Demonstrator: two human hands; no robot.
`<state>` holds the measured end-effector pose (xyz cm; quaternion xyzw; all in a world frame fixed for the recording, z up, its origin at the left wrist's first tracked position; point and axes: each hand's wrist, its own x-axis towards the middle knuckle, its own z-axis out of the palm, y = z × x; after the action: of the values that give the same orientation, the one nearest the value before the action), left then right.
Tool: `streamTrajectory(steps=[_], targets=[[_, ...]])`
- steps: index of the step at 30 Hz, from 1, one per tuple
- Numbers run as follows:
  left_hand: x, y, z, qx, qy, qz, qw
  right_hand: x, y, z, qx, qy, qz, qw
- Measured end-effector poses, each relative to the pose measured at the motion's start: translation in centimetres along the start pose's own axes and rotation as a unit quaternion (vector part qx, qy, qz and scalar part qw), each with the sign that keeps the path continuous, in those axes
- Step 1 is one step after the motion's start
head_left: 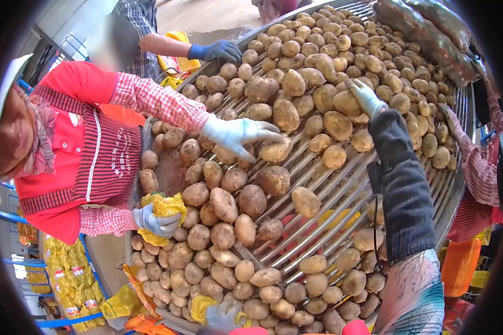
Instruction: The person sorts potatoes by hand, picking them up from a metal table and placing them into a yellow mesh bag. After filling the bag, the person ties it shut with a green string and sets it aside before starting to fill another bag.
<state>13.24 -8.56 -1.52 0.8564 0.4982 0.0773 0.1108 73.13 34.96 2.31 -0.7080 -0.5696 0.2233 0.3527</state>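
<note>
My right hand, in a pale glove below a dark sleeve, reaches far across the slatted metal table. Its fingers are stretched out at the edge of a large potato, with many more potatoes around it. Low in the view, my left hand, also gloved and slightly blurred, grips a yellow mesh bag at the table's near edge. Potatoes lie right beside that hand.
A co-worker in red reaches over a potato and grips another yellow mesh bag. Another person's blue glove rests on the far rim. A checked sleeve is at right. Filled yellow sacks stand lower left.
</note>
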Motion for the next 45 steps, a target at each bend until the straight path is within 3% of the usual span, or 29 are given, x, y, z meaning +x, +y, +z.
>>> streamTrajectory(steps=[1,2,4,5,8,9,10,11,12,13,14,16,17,18,21,24,26,27,28,30,31,32,33,40,42,45], targets=[[-0.3,-0.2,0.1,0.019,0.009,0.014,1.0,2.2,2.8,-0.9,-0.14,-0.093,-0.175,0.97],[-0.7,-0.4,0.2,0.038,0.018,0.027,0.999,1.6,0.2,-0.7,0.133,-0.127,0.056,0.981],[-0.4,-0.6,0.1,0.037,0.011,0.025,0.999,1.4,0.1,-0.5,0.228,-0.135,0.045,0.963],[-0.3,-0.8,0.2,0.03,0.002,0.021,0.999,1.7,-0.1,-0.7,0.119,-0.137,-0.027,0.983],[0.1,-0.9,0.1,0.004,-0.036,-0.001,0.999,1.6,-0.8,-0.3,0.042,-0.18,-0.042,0.982],[0.2,-0.9,0.1,-0.004,-0.048,-0.007,0.999,1.0,0.2,-0.1,-0.266,-0.081,-0.38,0.882],[0.1,-1.0,0.1,-0.011,-0.058,-0.013,0.998,0.6,0.5,0.9,-0.186,-0.071,-0.399,0.895],[0.0,-1.0,0.1,-0.017,-0.068,-0.017,0.997,-1.0,-2.1,1.9,-0.042,-0.101,-0.25,0.962],[-0.2,-1.1,0.1,-0.025,-0.08,-0.024,0.996,-2.4,-4.5,2.6,0.104,-0.128,-0.088,0.982],[-0.5,-1.1,0.2,-0.032,-0.095,-0.032,0.994,-1.3,-2.5,3.6,-0.034,-0.148,-0.275,0.949],[-0.5,-1.5,0.2,-0.043,-0.107,-0.037,0.993,-1.4,-2.8,4.6,-0.138,-0.098,-0.344,0.924],[-1.1,-1.5,0.9,-0.069,-0.144,-0.07,0.985,-1.5,-3.7,5.9,-0.287,-0.117,-0.397,0.864],[-2.2,-1.7,1.4,-0.084,-0.169,-0.09,0.978,-2.3,-5.1,7.6,-0.132,-0.145,-0.161,0.967],[-3.0,-1.9,1.9,-0.101,-0.194,-0.111,0.969,-2.8,-5.4,7.8,-0.143,-0.161,-0.215,0.953],[-4.3,-2.1,2.6,-0.122,-0.227,-0.153,0.954,-4.5,-6.5,10.5,-0.014,-0.137,-0.183,0.973],[-1.5,-1.0,0.5,-0.082,-0.128,-0.08,0.985,-9.0,-12.2,11.0,-0.047,-0.158,-0.043,0.985],[1.2,0.6,-1.4,-0.041,-0.027,-0.007,0.999,-10.7,-11.7,13.0,-0.046,-0.14,-0.081,0.986],[1.7,1.1,-1.8,-0.02,0.025,0.028,0.999,-11.4,-12.5,13.1,-0.095,-0.16,-0.224,0.957],[1.8,1.2,-1.8,-0.023,0.028,0.031,0.999,-13.3,-13.1,13.5,-0.037,-0.146,-0.13,0.98],[1.9,1.1,-1.6,-0.02,0.034,0.029,0.999,-14.3,-12.1,15.2,-0.159,-0.152,-0.397,0.891],[2.1,1.2,-1.7,-0.019,0.036,0.029,0.999,-16.0,-12.4,15.9,-0.09,-0.195,-0.231,0.949],[2.3,1.5,-2.1,-0.021,0.02,0.017,0.999,-19.1,-15.6,15.6,-0.016,-0.233,-0.053,0.971],[2.5,1.7,-2.3,-0.023,0.007,0.004,1.0,-21.4,-17.3,15.6,-0.067,-0.199,-0.037,0.977],[2.6,1.0,-1.5,-0.044,0.038,0.025,0.998,-28.2,-19.8,14.1,-0.153,-0.314,-0.183,0.919],[2.5,1.0,-1.5,-0.045,0.028,0.023,0.998,-26.2,-18.1,12.9,0.0,-0.318,-0.229,0.92],[2.6,1.1,-1.5,-0.045,0.025,0.018,0.999,-20.3,-15.0,7.7,-0.179,0.005,-0.276,0.944]])
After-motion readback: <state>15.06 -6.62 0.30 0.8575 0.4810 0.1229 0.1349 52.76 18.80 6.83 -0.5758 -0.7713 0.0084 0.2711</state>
